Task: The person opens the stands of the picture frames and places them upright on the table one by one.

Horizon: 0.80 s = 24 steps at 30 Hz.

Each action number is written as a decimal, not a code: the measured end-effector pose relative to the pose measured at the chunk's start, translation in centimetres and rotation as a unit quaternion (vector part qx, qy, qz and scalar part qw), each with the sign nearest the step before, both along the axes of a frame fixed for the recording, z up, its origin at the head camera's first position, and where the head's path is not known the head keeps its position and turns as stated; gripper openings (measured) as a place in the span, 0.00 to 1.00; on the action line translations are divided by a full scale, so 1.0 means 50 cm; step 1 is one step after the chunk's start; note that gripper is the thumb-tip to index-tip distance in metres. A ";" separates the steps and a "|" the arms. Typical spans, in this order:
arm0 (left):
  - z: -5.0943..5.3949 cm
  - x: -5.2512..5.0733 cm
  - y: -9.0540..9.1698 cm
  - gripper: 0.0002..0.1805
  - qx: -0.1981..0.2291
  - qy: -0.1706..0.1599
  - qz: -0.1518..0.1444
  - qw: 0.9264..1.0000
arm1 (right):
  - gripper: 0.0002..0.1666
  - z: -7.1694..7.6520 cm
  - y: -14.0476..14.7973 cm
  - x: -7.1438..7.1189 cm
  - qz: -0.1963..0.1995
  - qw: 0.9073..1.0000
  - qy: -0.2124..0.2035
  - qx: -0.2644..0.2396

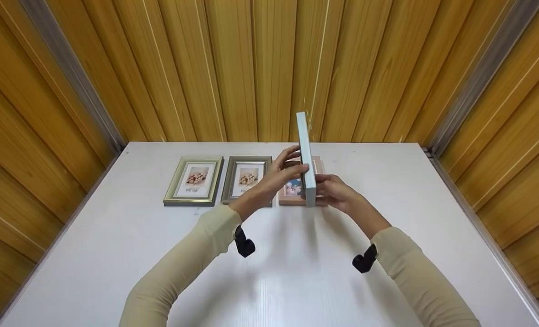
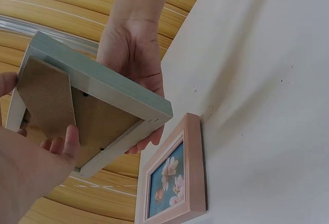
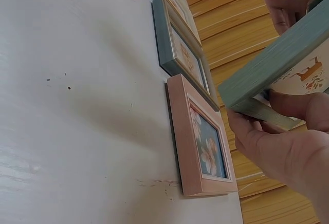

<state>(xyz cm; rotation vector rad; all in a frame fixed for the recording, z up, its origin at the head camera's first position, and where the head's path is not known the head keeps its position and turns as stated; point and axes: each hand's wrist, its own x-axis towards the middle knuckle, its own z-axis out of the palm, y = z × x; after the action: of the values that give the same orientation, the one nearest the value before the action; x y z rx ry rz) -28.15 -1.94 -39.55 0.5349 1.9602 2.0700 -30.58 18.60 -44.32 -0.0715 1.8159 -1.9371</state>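
Right of centre in the head view, a light blue picture frame (image 1: 304, 136) is held on edge between the two hands. The left hand (image 1: 273, 180) grips it from the left, thumb on the narrow edge, other fingers against the back, by the brown stand (image 2: 49, 98). At the right of the right wrist view, the right hand (image 3: 288, 144) pinches a corner, thumb on the front, fingers beneath. The pink frame (image 3: 203, 144) lies on the white table (image 1: 269, 281).
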 end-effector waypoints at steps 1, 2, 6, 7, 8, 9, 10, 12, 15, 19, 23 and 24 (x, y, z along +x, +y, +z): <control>0.000 0.000 -0.003 0.36 0.000 -0.001 -0.006 1.000 | 0.33 0.001 -0.001 -0.001 0.002 1.000 0.000 -0.006; -0.001 0.000 -0.007 0.37 -0.001 -0.002 -0.012 1.000 | 0.33 0.000 -0.004 -0.001 0.004 1.000 -0.001 -0.009; -0.006 0.002 -0.015 0.39 -0.020 -0.004 -0.026 0.999 | 0.33 -0.004 -0.009 -0.002 0.006 1.000 -0.007 -0.028; -0.008 0.002 -0.016 0.39 -0.027 -0.005 -0.027 0.999 | 0.34 -0.006 -0.010 -0.002 0.005 1.000 -0.010 -0.028; -0.009 0.002 -0.016 0.39 -0.030 -0.005 -0.029 0.999 | 0.34 -0.007 -0.011 -0.002 0.003 1.000 -0.013 -0.028; -0.011 0.001 -0.016 0.39 -0.033 -0.006 -0.029 0.999 | 0.35 -0.009 -0.011 -0.002 0.000 0.999 -0.017 -0.027; -0.013 0.001 -0.017 0.38 -0.034 -0.008 -0.030 0.999 | 0.36 -0.011 -0.011 -0.002 0.000 1.000 -0.018 -0.024; -0.018 0.000 -0.017 0.37 -0.033 -0.016 -0.028 0.999 | 0.35 -0.016 -0.013 -0.001 -0.005 1.000 -0.020 -0.015; -0.021 -0.002 -0.018 0.34 -0.029 -0.026 -0.025 0.999 | 0.35 -0.019 -0.015 -0.001 -0.007 1.000 -0.017 -0.004; -0.021 -0.006 -0.020 0.32 -0.026 -0.026 -0.026 0.999 | 0.35 -0.020 -0.017 -0.006 -0.014 1.000 -0.019 -0.001; -0.022 -0.012 -0.022 0.31 -0.027 -0.019 -0.028 0.999 | 0.36 -0.020 -0.020 -0.011 -0.012 1.000 -0.022 -0.001; -0.022 -0.013 -0.023 0.30 -0.027 -0.018 -0.026 0.999 | 0.36 -0.020 -0.020 -0.012 -0.010 1.000 -0.021 0.000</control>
<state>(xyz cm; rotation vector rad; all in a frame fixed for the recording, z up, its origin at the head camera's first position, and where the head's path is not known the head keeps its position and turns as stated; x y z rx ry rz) -28.81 -3.10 -40.65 0.5285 1.9549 1.9747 -31.17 17.61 -45.34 -0.0124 1.7948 -1.9381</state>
